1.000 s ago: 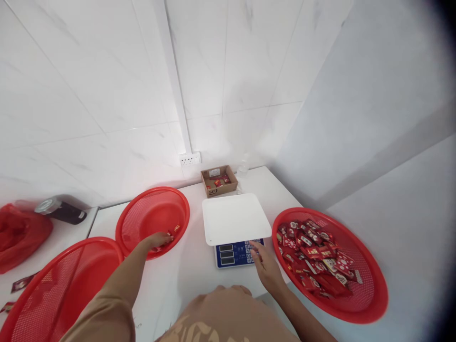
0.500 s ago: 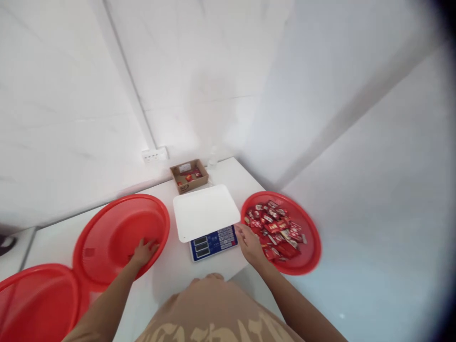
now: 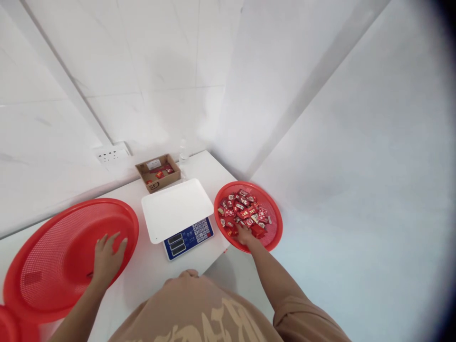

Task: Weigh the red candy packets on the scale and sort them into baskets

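My left hand (image 3: 107,260) is over the near right part of a red mesh basket (image 3: 39,251), its fingers spread and nothing visible in them. Beside the wrist, a small dark item lies low in that basket. My right hand (image 3: 244,234) reaches into a smaller red basket (image 3: 276,219) on the right. Its fingers look apart and touch a pile of red-wrapped candies (image 3: 245,209); the fingertips are partly hidden among them. Between the baskets stands a digital scale (image 3: 188,241) with a white weighing tray (image 3: 176,206).
Behind the scale, a cardboard box (image 3: 158,173) holds a few red packets. A clear bottle (image 3: 183,151) stands near the wall, right of a power outlet (image 3: 112,154). Another red basket (image 3: 9,325) shows at the lower left. The right basket sits by the table's right edge.
My right hand has gone from beside the scale into the candies. My left hand has lifted from inside the left basket, fingers now spread. The view has turned to the right.
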A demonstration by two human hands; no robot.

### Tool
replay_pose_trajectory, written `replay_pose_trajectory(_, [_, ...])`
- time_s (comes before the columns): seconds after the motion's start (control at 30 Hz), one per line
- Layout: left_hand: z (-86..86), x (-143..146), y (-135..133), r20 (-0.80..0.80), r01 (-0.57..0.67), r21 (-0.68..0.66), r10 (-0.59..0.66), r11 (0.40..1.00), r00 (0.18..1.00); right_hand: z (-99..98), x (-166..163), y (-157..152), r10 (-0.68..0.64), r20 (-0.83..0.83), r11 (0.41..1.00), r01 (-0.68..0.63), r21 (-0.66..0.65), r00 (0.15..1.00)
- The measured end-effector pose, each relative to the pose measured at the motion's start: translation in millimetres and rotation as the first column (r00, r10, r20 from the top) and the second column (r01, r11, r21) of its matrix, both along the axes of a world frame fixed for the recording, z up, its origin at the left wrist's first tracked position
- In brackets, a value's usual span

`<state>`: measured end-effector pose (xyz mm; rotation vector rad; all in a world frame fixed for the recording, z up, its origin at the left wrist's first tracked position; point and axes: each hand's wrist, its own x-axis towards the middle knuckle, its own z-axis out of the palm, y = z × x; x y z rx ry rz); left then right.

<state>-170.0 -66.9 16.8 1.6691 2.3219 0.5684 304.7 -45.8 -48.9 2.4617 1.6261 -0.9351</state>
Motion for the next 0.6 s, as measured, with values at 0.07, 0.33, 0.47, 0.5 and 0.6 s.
replay_pose_trajectory(0.07, [5.8,19,-2,0.044,0.013,0.08,-0.017,0.997,0.999,-5.8,-4,2,-0.026,0.015,0.999,0.026,0.034,1.0])
replay_pose_trajectory(0.33, [9.4,73,-15,0.085,0.297,0.274,-0.331,0.914,0.94,-4.3,5,35,-0.059,-0.059,0.967,0.071,0.246,0.997])
replay_pose_trajectory(0.47, [2.4,86,-24,0.105,0.353,0.243,-0.387,0.903,0.916,1.9,5,49,-0.004,-0.076,0.954,0.027,0.298,0.997])
replay_pose_trajectory(0.5, [0.2,89,-26,0.111,0.362,0.232,-0.394,0.903,0.912,2.3,2,52,0.036,-0.085,0.965,-0.013,0.262,0.996])
replay_pose_trajectory(0.6, [-5.5,93,-30,0.127,0.378,0.185,-0.404,0.907,0.906,0.1,-12,55,0.139,-0.085,0.989,-0.134,0.067,0.987])
